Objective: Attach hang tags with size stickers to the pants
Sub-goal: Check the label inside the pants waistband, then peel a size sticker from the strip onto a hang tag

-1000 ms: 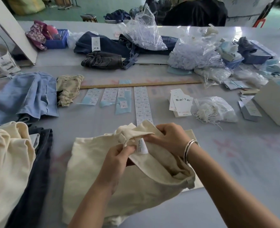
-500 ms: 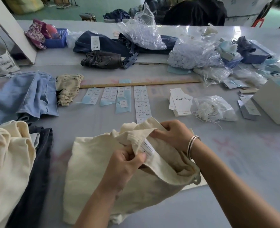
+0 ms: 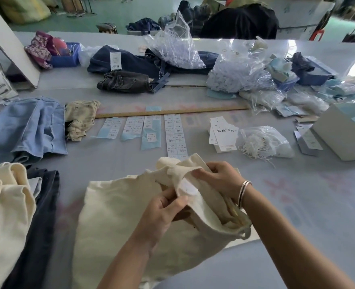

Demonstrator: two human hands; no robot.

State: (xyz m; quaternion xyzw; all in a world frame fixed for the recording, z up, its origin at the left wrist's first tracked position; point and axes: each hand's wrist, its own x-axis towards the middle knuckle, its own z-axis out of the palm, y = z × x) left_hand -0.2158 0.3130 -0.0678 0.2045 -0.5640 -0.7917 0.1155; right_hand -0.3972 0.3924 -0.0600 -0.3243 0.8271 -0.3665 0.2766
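Grey cloth covers our long work table (image 3: 297, 205), cluttered along its far edge with bagged trims and folded denim. At six o'clock, right before us, lie the cream pants (image 3: 118, 213), their waistband lifted off the surface. Our left hand (image 3: 162, 213) pinches the waistband edge just below the white sewn-in label (image 3: 188, 187), thumb and fingers closed on the fabric. Our right hand (image 3: 220, 180) grips the bunched waistband at about one o'clock from the left, fingers curled round it. Beyond, at twelve o'clock, sticker sheets (image 3: 175, 134) lie below a wooden ruler (image 3: 168, 112); hang tags (image 3: 223, 135) sit stacked at one o'clock, beside a bag of strings (image 3: 266, 142).
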